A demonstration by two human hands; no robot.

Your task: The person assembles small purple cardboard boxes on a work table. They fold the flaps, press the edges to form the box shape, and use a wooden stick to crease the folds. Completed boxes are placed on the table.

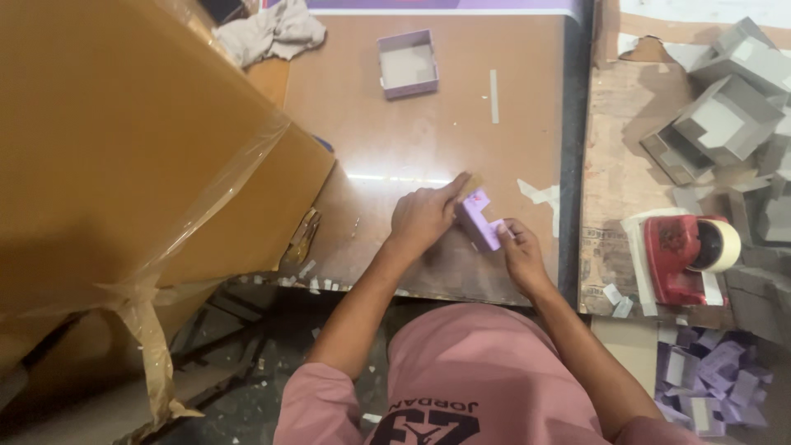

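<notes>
Large cardboard carton (124, 140) at 9 o'clock, contents hidden. Open lilac tray (408, 63) at 12 o'clock, nothing inside. Left hand (424, 216) curled, fingertips pressing small lilac box (478, 218) on brown table (371, 148), centre. Right hand (521, 255) pinching box's near end. Red tape dispenser (680, 255) at 3 o'clock. Grey box shells (725, 124) stacked at 2 o'clock.

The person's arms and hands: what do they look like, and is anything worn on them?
Both hands, left hand and right hand, are bare, with no gloves; no rings or watch show. The forearms are uncovered too. Short pink sleeves end above the elbows, part of a pink T-shirt with dark print on the front.
</notes>
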